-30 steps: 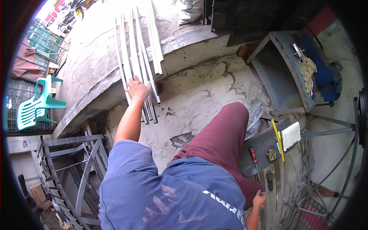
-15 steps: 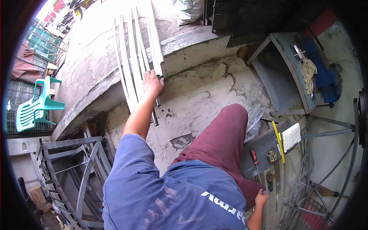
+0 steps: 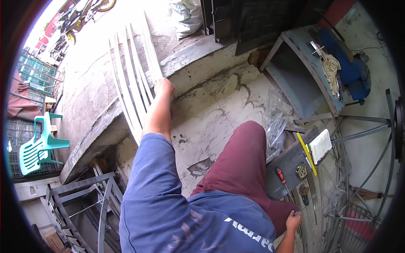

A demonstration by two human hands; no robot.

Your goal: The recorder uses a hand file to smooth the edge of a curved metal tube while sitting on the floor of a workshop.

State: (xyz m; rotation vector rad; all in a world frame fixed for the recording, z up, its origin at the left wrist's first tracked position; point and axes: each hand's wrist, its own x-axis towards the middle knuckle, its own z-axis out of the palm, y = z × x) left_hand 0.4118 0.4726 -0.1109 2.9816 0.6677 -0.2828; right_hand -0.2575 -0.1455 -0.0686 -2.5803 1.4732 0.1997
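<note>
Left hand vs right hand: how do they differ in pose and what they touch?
The left hand is stretched far forward, gripping the bundle of long white flat strips; the right hand hangs low by the hip, holding nothing visible, near the dark workbench edge. The left arm wears a blue sleeve; the right forearm shows bare. Both hands are bare.

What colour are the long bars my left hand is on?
The long bars under the left hand are white or pale grey, seen best in the head view.
</note>
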